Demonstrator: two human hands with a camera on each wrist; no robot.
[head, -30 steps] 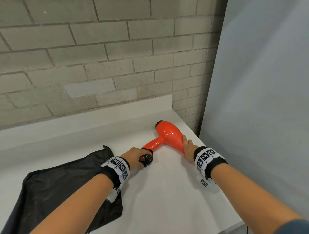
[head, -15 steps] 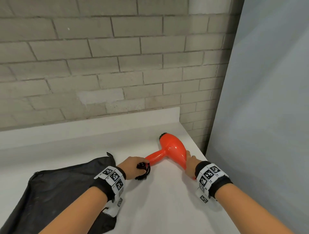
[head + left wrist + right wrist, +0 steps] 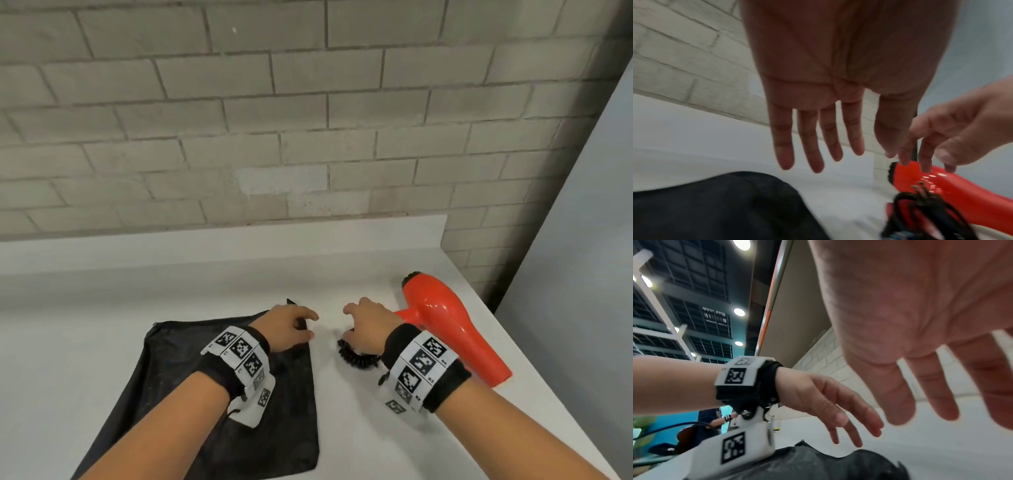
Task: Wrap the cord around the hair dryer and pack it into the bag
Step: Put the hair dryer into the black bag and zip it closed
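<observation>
Fingers spread and holding nothing, the left hand hovers over the black mesh bag's top corner and the right hand over the coiled cord beside the orange hair dryer on the white counter; opening the bag's mouth wide first should ease packing.

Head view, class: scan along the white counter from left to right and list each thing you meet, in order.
Black bag → left hand → right hand → orange hair dryer.
</observation>
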